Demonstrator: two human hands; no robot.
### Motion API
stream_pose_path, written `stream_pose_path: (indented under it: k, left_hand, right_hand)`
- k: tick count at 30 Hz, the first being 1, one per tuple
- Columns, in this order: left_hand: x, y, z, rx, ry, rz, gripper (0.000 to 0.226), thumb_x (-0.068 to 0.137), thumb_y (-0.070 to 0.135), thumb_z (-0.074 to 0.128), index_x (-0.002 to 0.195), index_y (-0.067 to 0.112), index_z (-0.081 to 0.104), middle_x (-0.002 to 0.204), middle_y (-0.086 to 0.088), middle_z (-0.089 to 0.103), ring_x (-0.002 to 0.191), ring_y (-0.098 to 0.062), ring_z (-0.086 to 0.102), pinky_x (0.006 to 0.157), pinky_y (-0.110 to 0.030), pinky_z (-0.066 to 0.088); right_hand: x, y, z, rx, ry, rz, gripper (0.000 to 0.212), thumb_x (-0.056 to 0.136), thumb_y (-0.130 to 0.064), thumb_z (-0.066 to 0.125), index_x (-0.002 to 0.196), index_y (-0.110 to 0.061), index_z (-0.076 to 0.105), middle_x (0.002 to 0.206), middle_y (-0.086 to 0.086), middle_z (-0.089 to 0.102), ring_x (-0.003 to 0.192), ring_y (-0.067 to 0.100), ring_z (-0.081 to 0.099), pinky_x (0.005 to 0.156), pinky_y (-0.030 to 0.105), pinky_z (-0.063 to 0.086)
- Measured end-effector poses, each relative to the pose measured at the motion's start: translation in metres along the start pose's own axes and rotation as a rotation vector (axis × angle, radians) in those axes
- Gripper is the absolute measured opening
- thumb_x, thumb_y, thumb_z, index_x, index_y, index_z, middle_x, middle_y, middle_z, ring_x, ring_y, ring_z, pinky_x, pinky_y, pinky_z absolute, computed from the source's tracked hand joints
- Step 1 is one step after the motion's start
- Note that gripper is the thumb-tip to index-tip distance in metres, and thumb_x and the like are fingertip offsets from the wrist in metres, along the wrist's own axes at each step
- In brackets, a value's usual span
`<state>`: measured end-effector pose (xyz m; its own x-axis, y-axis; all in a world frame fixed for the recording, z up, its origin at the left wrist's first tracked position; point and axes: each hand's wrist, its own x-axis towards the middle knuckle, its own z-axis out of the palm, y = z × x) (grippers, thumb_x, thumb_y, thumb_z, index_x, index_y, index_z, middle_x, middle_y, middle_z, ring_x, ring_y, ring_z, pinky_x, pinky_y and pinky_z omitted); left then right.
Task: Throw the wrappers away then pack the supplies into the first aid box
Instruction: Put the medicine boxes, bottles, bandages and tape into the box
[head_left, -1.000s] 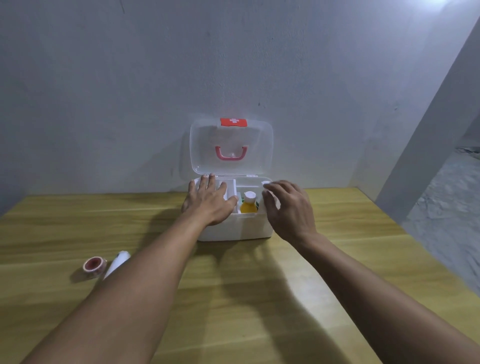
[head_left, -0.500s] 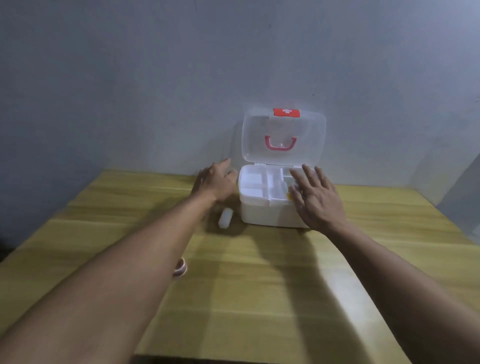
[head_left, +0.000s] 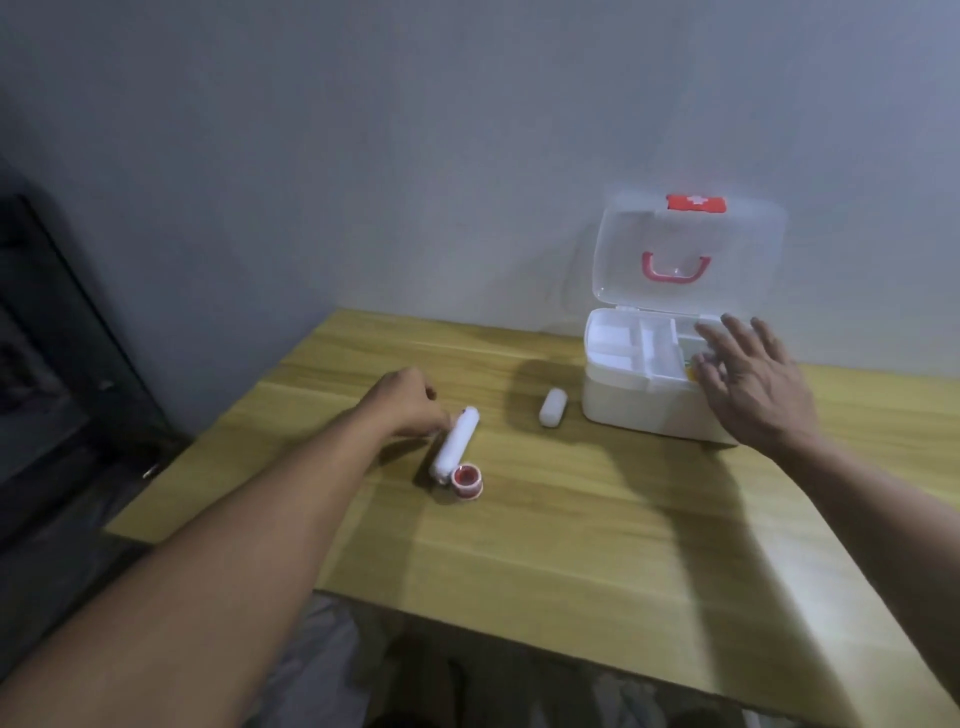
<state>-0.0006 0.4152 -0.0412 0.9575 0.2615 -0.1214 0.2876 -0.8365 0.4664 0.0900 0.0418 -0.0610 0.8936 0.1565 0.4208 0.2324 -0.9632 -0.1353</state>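
Observation:
The white first aid box (head_left: 623, 405) stands open at the back right of the wooden table (head_left: 545, 530), its clear lid (head_left: 737, 249) upright with a red handle. My right hand (head_left: 753, 384) hovers spread over the box's right front corner, holding nothing. My left hand (head_left: 410, 405) is curled against the far end of a long white bandage roll (head_left: 454, 444) that lies on the table; whether it grips the roll is unclear. A small red tape roll (head_left: 466, 480) touches the roll's near end. A short white roll (head_left: 552, 408) lies just left of the box.
The table's left edge (head_left: 218, 431) and near edge run close to the supplies. Dark furniture (head_left: 57, 374) stands on the floor at the left. A grey wall backs the table. A bit of orange shows inside the box under my right hand.
My view has swung left. My left hand has left the box and moved left and nearer, down to the long bandage roll. My right hand stays over the box.

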Motion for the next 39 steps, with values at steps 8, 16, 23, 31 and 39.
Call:
stream_pose_path:
  k: [8,16,23,31,39]
  left_hand:
    - [0.004,-0.003,0.012,-0.091,0.071,0.036,0.029,0.078,0.014,0.069,0.107,0.013,0.073,0.112,-0.009,0.072,0.106,-0.023,0.065,0.090,-0.024,0.048]
    - [0.013,0.003,0.017,-0.118,0.030,0.077,0.025,0.080,0.008,0.065,0.103,0.013,0.074,0.105,-0.008,0.073,0.095,-0.021,0.066,0.079,-0.021,0.047]
    - [0.014,0.000,0.019,-0.050,0.046,0.117,0.027,0.081,0.015,0.070,0.108,0.013,0.073,0.109,-0.007,0.073,0.101,-0.021,0.066,0.082,-0.019,0.044]
    - [0.011,0.031,0.009,-0.047,-0.014,0.158,0.030,0.087,0.010,0.049,0.101,0.020,0.072,0.114,-0.006,0.068,0.102,-0.022,0.061,0.083,-0.025,0.046]
    - [-0.020,0.045,-0.005,0.098,-0.426,0.265,0.017,0.072,0.009,0.076,0.084,0.021,0.075,0.083,0.000,0.068,0.078,-0.016,0.066,0.067,-0.025,0.053]
  right_hand:
    - [-0.005,-0.009,-0.008,0.016,0.001,0.020,0.062,0.092,-0.056,0.018,0.144,-0.028,0.037,0.156,0.008,0.032,0.147,0.027,0.016,0.121,0.042,0.014]
    - [-0.005,-0.010,-0.008,0.009,0.022,0.005,0.065,0.088,-0.056,0.016,0.141,-0.026,0.039,0.154,0.009,0.035,0.146,0.028,0.019,0.121,0.042,0.015]
    - [-0.007,-0.013,-0.010,0.035,0.030,0.029,0.049,0.096,-0.045,0.030,0.139,-0.025,0.042,0.153,0.007,0.036,0.145,0.029,0.018,0.118,0.044,0.020]
    - [-0.009,-0.015,-0.014,0.031,0.018,0.029,0.046,0.098,-0.042,0.035,0.140,-0.024,0.041,0.153,0.007,0.036,0.145,0.031,0.018,0.118,0.044,0.020]
    - [-0.010,-0.017,-0.015,0.032,0.045,0.018,0.044,0.099,-0.038,0.038,0.138,-0.020,0.044,0.150,0.010,0.040,0.142,0.031,0.021,0.118,0.041,0.017]
